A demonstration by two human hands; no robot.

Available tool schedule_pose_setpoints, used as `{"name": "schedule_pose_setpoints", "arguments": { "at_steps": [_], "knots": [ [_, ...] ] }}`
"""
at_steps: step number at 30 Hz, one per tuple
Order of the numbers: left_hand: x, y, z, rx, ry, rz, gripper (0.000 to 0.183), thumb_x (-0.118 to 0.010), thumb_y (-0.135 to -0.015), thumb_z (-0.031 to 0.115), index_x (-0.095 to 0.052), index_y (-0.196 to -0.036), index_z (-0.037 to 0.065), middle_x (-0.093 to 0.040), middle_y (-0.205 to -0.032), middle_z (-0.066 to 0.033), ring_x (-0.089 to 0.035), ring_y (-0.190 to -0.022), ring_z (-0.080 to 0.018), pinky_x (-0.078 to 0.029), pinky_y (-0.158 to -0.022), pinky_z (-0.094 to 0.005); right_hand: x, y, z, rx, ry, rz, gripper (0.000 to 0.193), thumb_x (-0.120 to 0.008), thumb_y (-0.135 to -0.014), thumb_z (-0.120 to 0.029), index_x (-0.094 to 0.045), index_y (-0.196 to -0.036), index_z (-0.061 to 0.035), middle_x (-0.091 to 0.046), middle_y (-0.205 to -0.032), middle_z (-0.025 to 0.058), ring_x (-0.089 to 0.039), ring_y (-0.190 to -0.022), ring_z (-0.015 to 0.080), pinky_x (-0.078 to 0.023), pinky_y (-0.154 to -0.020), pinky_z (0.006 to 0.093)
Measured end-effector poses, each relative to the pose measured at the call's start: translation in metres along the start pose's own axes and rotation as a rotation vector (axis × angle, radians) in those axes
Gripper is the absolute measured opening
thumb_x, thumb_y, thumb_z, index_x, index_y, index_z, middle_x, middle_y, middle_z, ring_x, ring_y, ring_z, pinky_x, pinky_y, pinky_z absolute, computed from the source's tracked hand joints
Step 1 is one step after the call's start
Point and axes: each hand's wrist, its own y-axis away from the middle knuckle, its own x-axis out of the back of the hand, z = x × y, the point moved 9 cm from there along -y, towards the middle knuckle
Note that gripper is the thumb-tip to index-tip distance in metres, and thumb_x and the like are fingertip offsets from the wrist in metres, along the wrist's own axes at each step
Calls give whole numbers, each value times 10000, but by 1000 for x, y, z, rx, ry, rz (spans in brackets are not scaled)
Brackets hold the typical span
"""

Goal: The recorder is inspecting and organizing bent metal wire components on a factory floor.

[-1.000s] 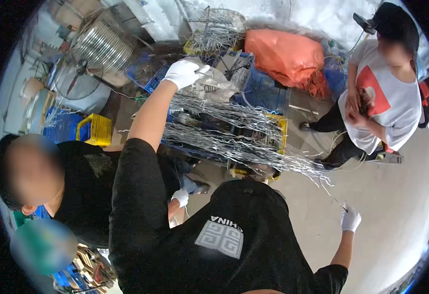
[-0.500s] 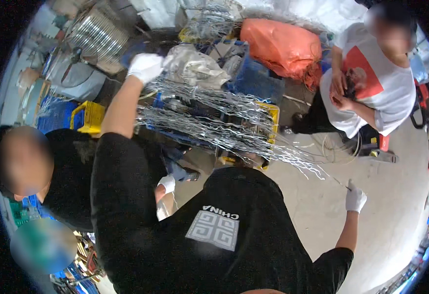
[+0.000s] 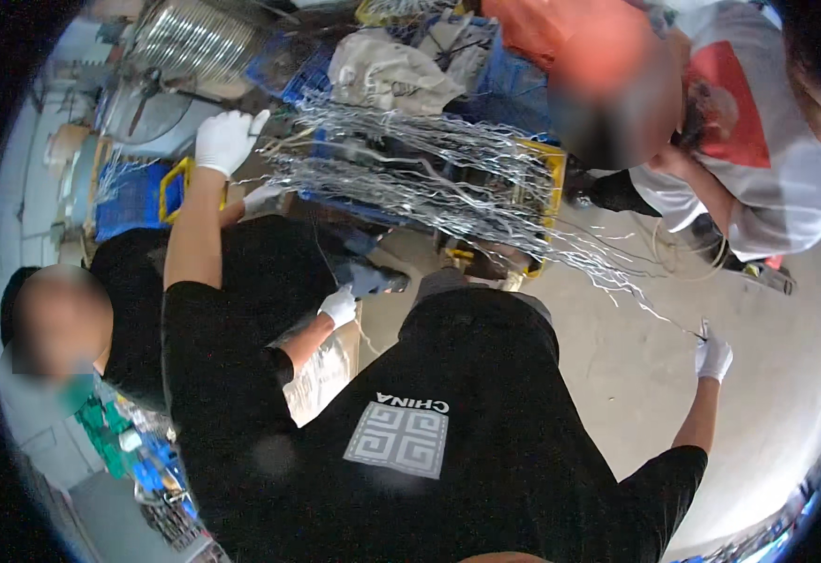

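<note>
A long bundle of crinkled silvery metal wires lies across blue and yellow crates in front of me. My left hand, in a white glove, is beside the bundle's left end. It is closed, with one digit sticking out toward the wires; what it holds, if anything, does not show. Low on the right, my right hand, also gloved, pinches the tip of a thin wire that trails from the bundle's right end. My right arm is stretched well out to the side.
A co-worker in black sits at the left, one gloved hand near the wire ends, the other lower. At the right a person in a white shirt bends forward. Behind stand a grey sack, an orange bag and coiled metal.
My left hand has moved left and slightly down. My right hand has shifted right and up a little with the wire. The white-shirted person has leaned forward; the left co-worker's hand has come near the wires.
</note>
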Motion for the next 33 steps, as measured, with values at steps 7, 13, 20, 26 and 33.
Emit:
{"name": "schedule_pose_setpoints", "arguments": {
  "at_steps": [7, 13, 20, 26, 33],
  "knots": [
    [-19, 53, 15, 460, 298, 429, 379, -602, -766, 276, -548, -1083, 75, -550, -1005, -136, -543, -857, -308, -444, -745, -398, 9, -26, -161, 215, -354, -4, 293, -480, -862, -382, -682, -886, -170, -678, -854, 15, -609, -647, 271, -457, -535, 382],
    [-89, 167, 168, 799, 1336, 370, 216, -578, -834, 162, -565, -996, 21, -579, -934, -119, -546, -772, -242, -447, -738, -313, 62, -25, -372, 387, -356, -327, 344, -431, -841, -388, -668, -990, -189, -667, -903, 125, -620, -737, 352, -479, -623, 446],
    [-173, 302, 315, 732, 1456, -222, 184, -592, -803, 191, -621, -909, 44, -628, -788, -89, -577, -656, -238, -470, -641, -319, 60, -50, -476, 582, -203, -440, 441, -413, -831, -489, -658, -931, -137, -658, -839, 157, -602, -733, 395, -459, -603, 465],
    [-243, 361, 360, 705, 1435, -846, 353, -563, -772, 397, -640, -936, 94, -670, -850, -107, -611, -725, -308, -473, -658, -393, 34, -68, -486, 527, -631, -529, 514, -526, -789, -526, -636, -815, -24, -638, -746, 159, -588, -651, 335, -463, -610, 397],
    [-267, 344, 372, 646, 1556, -946, 401, -461, -818, 391, -643, -855, 35, -635, -831, -165, -576, -732, -362, -444, -642, -429, 33, -92, -455, 295, -643, -421, 406, -521, -811, -422, -654, -907, -51, -652, -831, 144, -594, -707, 340, -466, -663, 408]
  ]
}}
